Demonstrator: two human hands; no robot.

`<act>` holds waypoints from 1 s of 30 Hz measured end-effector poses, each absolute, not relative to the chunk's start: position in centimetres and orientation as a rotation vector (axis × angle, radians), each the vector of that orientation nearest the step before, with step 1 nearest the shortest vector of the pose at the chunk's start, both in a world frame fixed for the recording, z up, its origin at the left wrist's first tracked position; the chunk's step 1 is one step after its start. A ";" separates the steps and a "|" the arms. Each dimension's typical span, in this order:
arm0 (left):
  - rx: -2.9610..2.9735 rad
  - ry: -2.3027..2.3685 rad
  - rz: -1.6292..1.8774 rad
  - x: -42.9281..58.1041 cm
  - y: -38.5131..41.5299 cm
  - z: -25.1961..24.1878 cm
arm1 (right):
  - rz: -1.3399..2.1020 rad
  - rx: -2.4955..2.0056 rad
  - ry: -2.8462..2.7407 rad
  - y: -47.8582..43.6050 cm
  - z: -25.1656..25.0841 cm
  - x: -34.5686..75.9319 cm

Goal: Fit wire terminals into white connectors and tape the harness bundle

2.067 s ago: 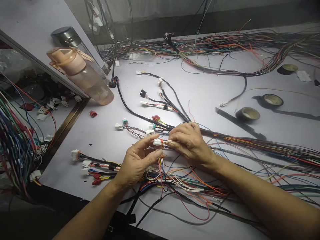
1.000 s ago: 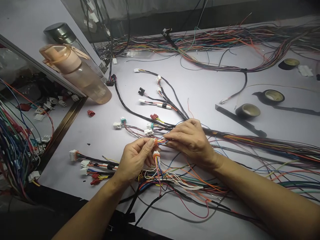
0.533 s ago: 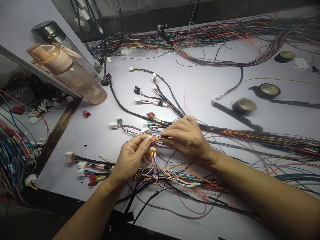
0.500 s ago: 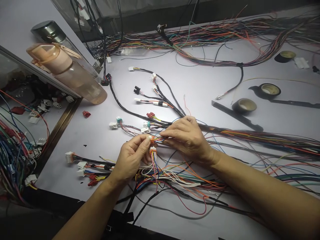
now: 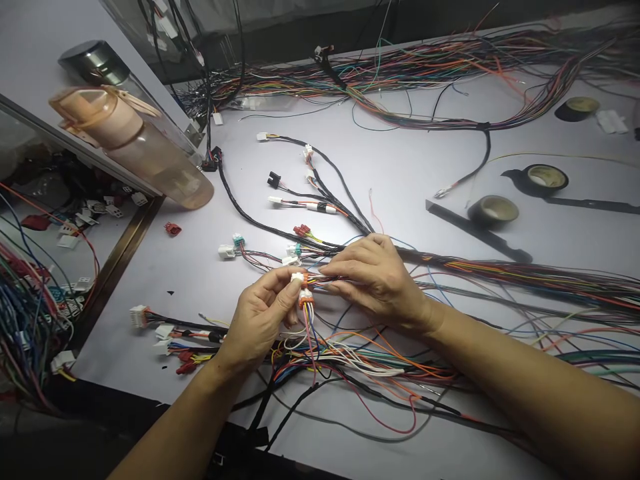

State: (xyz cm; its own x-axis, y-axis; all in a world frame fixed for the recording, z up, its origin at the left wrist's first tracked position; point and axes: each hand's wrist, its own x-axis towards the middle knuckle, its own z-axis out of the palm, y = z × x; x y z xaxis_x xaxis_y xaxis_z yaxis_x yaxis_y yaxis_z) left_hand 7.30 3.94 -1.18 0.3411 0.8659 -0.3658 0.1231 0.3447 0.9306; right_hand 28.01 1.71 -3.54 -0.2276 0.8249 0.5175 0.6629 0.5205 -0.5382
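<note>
Pale grey workbench [image 5: 410, 173] is buried in wiring, so everything gets placed off the pink bottle [image 5: 135, 143] at the far left. Well to the right of that bottle and nearer the camera, a small white connector [image 5: 299, 277] is pinched between thumb and forefinger of the left hand [image 5: 257, 317], with an orange plug [image 5: 305, 297] tucked just under it against the same fingers. Thin coloured wires [image 5: 323, 280] running to the connector are gripped by the right hand [image 5: 377, 277], fingertips pressed together on them, the other fingers curled over. Looks like the wire-seating bit is what's being worked, with leads lined up at the back of the housing. Whether any terminal is fully home can't be told, way too small. Going by that, a steady hold on the housing and a straight push would be called for, not a sideways one. Two tape rolls [image 5: 493, 210] are seen far right of the bottle, untouched
</note>
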 end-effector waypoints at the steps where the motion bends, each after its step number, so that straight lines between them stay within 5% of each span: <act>1: 1.134 1.130 0.645 7.3 3.9 -1.2 | 0.270 -1.221 -1.968 1.7 -3.5 28.0; 30: 1.263 0.975 0.696 6.2 4.0 -1.9 | -0.098 -1.177 -2.111 1.0 -2.5 28.0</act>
State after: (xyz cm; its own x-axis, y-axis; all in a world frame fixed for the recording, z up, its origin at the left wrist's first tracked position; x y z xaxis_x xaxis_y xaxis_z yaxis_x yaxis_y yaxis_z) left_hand 6.16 3.96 -1.87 0.4464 0.8692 -0.2126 0.0810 0.1973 0.9770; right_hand 28.02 1.00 -2.47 -0.3360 0.7163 0.6115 0.7698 0.5830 -0.2598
